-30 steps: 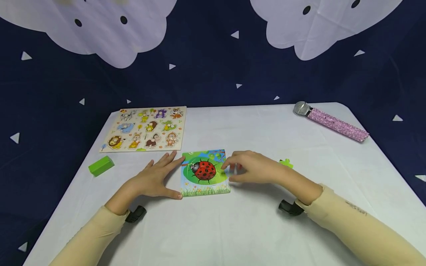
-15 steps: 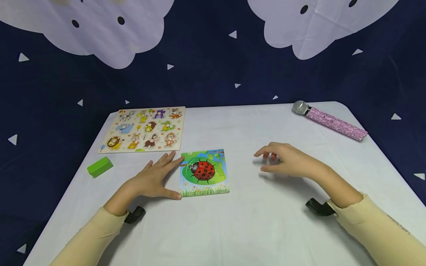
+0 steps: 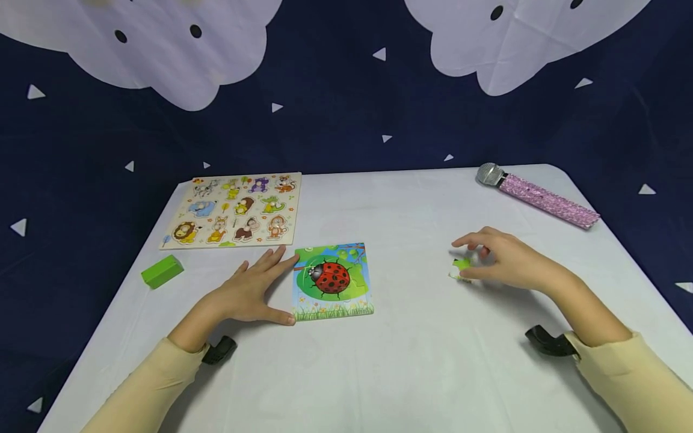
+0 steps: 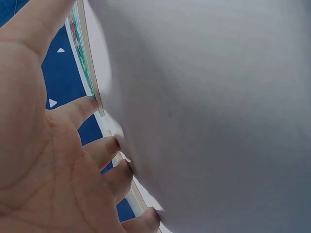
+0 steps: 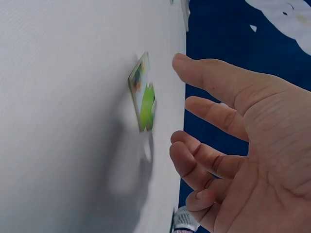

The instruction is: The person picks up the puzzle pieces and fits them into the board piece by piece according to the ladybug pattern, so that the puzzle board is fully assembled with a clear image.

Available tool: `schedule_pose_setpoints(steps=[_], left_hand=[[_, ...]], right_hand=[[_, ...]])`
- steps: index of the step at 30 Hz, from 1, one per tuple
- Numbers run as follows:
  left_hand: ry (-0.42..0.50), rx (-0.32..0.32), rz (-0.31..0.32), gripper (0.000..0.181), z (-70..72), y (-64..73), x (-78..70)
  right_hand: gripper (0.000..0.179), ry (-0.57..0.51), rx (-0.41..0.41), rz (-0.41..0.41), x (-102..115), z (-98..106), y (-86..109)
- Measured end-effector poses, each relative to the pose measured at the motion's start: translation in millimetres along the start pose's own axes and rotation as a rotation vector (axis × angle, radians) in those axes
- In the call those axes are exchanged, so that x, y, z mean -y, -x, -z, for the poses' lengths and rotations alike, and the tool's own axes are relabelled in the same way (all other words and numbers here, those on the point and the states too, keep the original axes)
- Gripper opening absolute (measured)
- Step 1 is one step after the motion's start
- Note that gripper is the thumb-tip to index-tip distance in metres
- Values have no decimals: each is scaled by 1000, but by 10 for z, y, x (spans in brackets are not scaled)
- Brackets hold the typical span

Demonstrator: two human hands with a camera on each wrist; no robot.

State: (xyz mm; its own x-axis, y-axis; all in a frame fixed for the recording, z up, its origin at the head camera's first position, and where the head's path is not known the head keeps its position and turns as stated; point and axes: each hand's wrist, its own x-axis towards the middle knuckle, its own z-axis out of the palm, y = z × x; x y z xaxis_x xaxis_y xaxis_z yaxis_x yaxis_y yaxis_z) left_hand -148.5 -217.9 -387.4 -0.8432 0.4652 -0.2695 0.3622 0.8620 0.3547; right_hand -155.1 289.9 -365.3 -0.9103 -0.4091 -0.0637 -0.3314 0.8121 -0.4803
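Observation:
A square ladybug jigsaw puzzle point(image 3: 331, 281) lies flat near the middle of the table, with a lighter yellow-green patch at the right of the ladybug. My left hand point(image 3: 246, 294) rests with spread fingers at its left edge, thumb and index fingertip touching its corners. In the left wrist view, the puzzle's edge point(image 4: 83, 53) shows beside the fingers. On the right, a small green and white puzzle piece point(image 3: 460, 264) lies on the table, partly covered by my right hand point(image 3: 514, 260). The right wrist view shows a gap between the thumb and fingers and the piece point(image 5: 147, 107).
Behind my left hand lies a wooden animal puzzle board point(image 3: 233, 210). A green block point(image 3: 162, 272) sits at the left edge of the white table point(image 3: 390, 367). At the back right is a pink glittery microphone point(image 3: 547, 199). A dark blue patterned cloth point(image 3: 335, 132) hangs behind.
My right hand has moved away from the ladybug puzzle, rightward to the small puzzle piece. The left hand stays at the puzzle's left edge.

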Motion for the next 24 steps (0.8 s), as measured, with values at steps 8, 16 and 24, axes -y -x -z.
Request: schedule_pose_setpoints(steps=[8,16,24], left_hand=[[0,1,-2,127,6,9,-4],[0,1,-5,126,11,14,-17],[-2,2,-5,126,5,10,-11]], right_hand=[[67,20,3,-9,-146,-21,46],[70,3,12,4,-174,-72,63],[67,-12,36,-11,-184,-115,60]])
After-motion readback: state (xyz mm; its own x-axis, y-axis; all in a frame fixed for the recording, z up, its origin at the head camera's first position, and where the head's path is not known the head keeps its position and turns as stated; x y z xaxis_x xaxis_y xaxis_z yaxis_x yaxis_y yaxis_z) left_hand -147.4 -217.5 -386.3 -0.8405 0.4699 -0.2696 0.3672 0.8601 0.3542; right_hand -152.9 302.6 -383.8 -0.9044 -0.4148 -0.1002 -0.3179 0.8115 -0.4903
